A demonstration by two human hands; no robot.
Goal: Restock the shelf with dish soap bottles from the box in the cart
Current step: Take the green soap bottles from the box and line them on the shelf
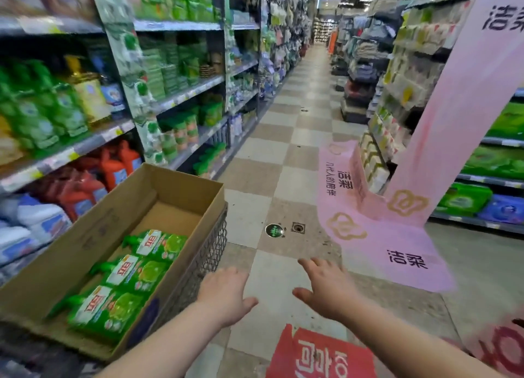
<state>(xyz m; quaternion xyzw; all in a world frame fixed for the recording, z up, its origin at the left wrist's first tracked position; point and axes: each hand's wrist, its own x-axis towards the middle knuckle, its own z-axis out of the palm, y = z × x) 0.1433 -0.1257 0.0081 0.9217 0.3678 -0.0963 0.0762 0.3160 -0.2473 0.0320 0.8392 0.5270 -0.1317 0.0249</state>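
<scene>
An open cardboard box [184,190] sits in a wire cart [204,252] at lower left. Three green dish soap bottles [127,275] lie flat in it, caps pointing left. Its far half is bare cardboard. On the left shelf [85,147] stand several upright green soap bottles [37,113]. My left hand [224,295] hovers palm down just right of the cart's edge, fingers relaxed, holding nothing. My right hand [326,287] is spread palm down over the floor, also holding nothing. Neither hand touches the box.
Red and white jugs [85,184] fill the lower left shelves. The checkered aisle floor [283,150] runs ahead. A pink banner [442,116] hangs at right and spreads onto the floor. A red floor sticker [320,355] lies near my feet. More shelving [487,179] lines the right side.
</scene>
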